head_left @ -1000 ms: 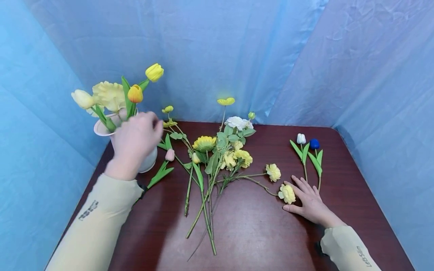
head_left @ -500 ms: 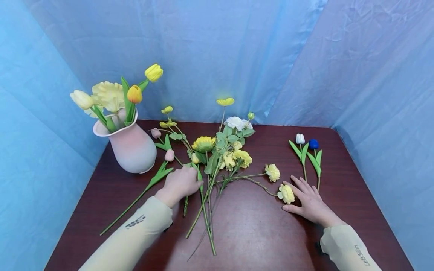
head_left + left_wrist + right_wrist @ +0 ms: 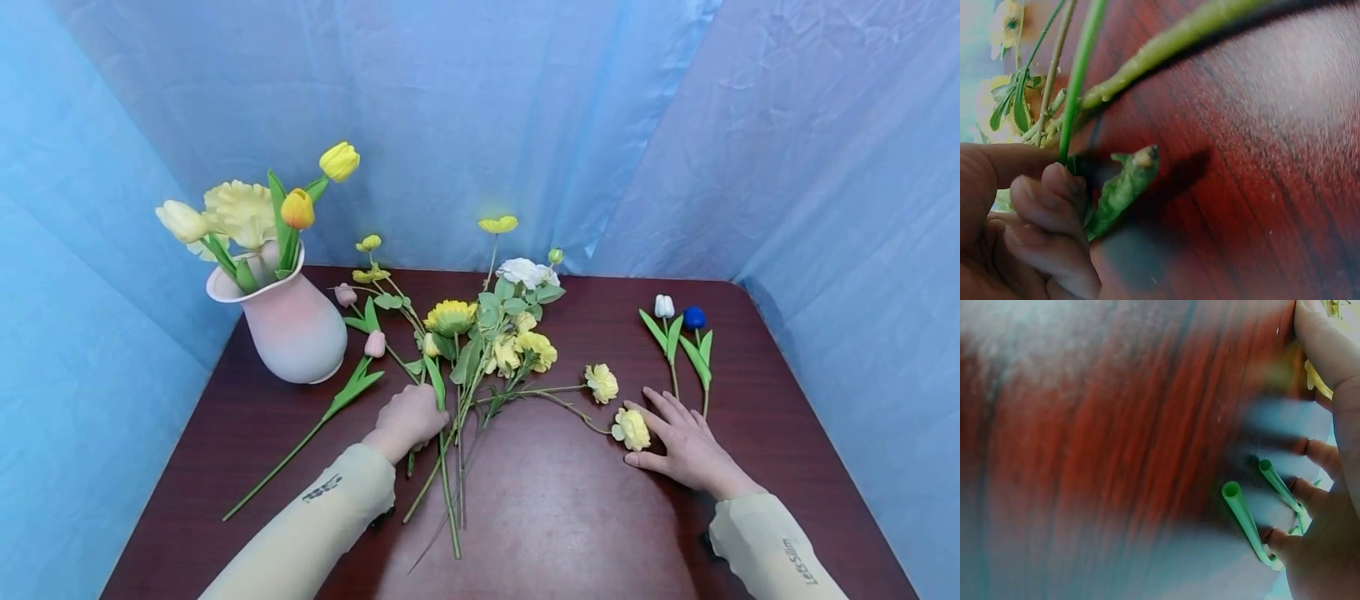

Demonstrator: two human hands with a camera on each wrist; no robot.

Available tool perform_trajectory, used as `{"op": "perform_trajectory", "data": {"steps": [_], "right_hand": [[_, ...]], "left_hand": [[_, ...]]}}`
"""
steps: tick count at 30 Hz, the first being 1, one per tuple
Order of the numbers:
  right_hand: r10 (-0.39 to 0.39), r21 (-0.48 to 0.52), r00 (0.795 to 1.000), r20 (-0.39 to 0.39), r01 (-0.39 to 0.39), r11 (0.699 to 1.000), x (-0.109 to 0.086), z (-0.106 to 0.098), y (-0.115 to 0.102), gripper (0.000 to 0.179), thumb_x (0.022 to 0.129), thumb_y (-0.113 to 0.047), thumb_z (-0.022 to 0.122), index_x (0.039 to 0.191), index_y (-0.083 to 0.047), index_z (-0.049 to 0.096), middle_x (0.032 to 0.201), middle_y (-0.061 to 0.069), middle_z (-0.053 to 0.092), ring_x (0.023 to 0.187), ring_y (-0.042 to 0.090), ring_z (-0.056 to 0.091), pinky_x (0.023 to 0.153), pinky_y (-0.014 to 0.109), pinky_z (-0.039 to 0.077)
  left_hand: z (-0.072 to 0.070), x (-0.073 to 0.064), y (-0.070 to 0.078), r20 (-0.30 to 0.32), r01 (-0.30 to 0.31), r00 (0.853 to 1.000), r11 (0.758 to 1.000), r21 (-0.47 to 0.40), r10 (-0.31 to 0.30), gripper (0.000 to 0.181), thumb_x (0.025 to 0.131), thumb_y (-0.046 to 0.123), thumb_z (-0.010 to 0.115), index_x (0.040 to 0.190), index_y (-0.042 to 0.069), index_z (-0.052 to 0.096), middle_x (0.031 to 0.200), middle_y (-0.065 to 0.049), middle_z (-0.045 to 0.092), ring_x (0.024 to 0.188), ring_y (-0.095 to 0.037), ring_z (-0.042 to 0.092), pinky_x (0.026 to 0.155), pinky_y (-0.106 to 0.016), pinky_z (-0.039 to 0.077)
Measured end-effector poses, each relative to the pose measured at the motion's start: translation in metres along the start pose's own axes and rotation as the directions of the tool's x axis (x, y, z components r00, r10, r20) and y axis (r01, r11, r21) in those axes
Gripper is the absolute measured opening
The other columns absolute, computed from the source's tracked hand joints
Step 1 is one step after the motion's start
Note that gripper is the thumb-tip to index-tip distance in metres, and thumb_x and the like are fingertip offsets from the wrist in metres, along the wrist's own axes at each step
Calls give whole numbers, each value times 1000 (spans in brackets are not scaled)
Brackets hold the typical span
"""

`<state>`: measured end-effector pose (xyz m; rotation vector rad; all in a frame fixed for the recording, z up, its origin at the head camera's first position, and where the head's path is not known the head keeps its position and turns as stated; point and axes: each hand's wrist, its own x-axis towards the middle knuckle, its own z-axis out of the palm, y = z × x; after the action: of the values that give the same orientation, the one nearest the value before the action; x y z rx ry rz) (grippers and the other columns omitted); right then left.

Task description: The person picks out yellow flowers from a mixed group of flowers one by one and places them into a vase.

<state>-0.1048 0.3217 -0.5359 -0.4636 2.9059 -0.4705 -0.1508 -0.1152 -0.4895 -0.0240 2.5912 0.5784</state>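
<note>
My left hand [image 3: 407, 421] pinches the thin green stem [image 3: 1080, 81] of a small yellow tulip [image 3: 431, 345] between thumb and fingers, close over the table. Other stems cross beside it, and a green stem end [image 3: 1132, 181] sticks out beneath the fingers in the left wrist view. On the right, my right hand [image 3: 688, 450] rests on the table with fingers spread, thumb and index beside a pale yellow flower [image 3: 632, 429]. Two green stem ends, one a hollow stem [image 3: 1242, 512], lie near its fingertips in the right wrist view.
A pink-and-white vase [image 3: 296, 337] holding several flowers stands at the back left. Pink tulips [image 3: 375, 343] lie beside it. Mid-table is a tangle with a yellow daisy-like flower [image 3: 451, 317] and a white bloom [image 3: 522, 272]. A white tulip [image 3: 664, 307] and blue tulip [image 3: 694, 317] lie right.
My left hand has come down from the vase to the flower pile and taken hold of the yellow tulip's stem, whose lower end has shifted slightly left. The right hand stays put.
</note>
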Motion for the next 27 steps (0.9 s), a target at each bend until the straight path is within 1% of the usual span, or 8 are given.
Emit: {"op": "perform_trajectory", "data": {"steps": [5,11,16,19,22,24,25,27], "right_hand": [[-13,4,1000,-13,13,1000,0,-1,-2,83,87,-59,74,153,-16,47,162,23,28,146,54,23,106,80,18],[-8,6,1000,-8,8,1000,0,-1,-2,83,87,-59,73,153,-16,47,163,23,27,146,54,22,106,80,17],[-12,2,1000,-11,12,1000,0,-1,-2,84,87,-60,73,153,-17,47,162,23,28,146,55,23,106,80,18],[-11,-12,1000,-8,11,1000,1,-1,-1,85,86,-62,72,154,-18,47,162,22,28,145,54,24,106,79,19],[-7,-30,1000,0,7,1000,2,-2,0,86,85,-65,71,154,-18,47,162,22,28,145,54,25,107,78,20],[-6,-40,1000,2,6,999,2,-1,1,87,85,-66,71,154,-19,47,162,21,29,145,53,26,107,78,21],[-8,-44,1000,1,8,999,2,-1,1,87,84,-67,71,153,-19,47,161,21,29,145,53,26,107,78,22],[-13,-50,1000,1,13,999,3,-1,2,88,84,-66,72,153,-18,48,161,22,30,145,53,27,106,78,23]], "left_hand": [[-8,-3,-4,-25,-21,1000,990,-140,18,43,98,19,59,58,6,64,44,-4,58,41,-20,63,42,-31,49],[-25,-7,-6,-94,-61,995,966,-252,38,44,99,14,58,56,6,59,47,-6,61,39,-17,62,51,-31,56],[-50,-12,-4,-185,-83,981,992,-96,65,40,101,21,59,63,10,54,60,-5,63,47,-18,63,59,-33,51],[-69,-18,-1,-258,-106,961,994,4,104,36,101,24,60,68,11,53,70,-7,54,55,-23,56,56,-37,45],[-88,-26,4,-339,-143,927,987,73,160,37,100,24,60,67,13,48,64,-3,42,55,-24,47,50,-36,38],[-99,-31,9,-388,-185,896,975,119,217,40,100,22,59,65,13,44,57,-1,36,49,-24,44,45,-35,35],[-104,-34,11,-417,-206,872,965,161,256,39,100,22,59,65,13,44,55,-1,36,47,-24,44,44,-35,34],[-114,-39,15,-478,-238,811,936,259,338,37,100,20,59,67,13,45,53,-2,39,45,-26,46,42,-37,36]]}}
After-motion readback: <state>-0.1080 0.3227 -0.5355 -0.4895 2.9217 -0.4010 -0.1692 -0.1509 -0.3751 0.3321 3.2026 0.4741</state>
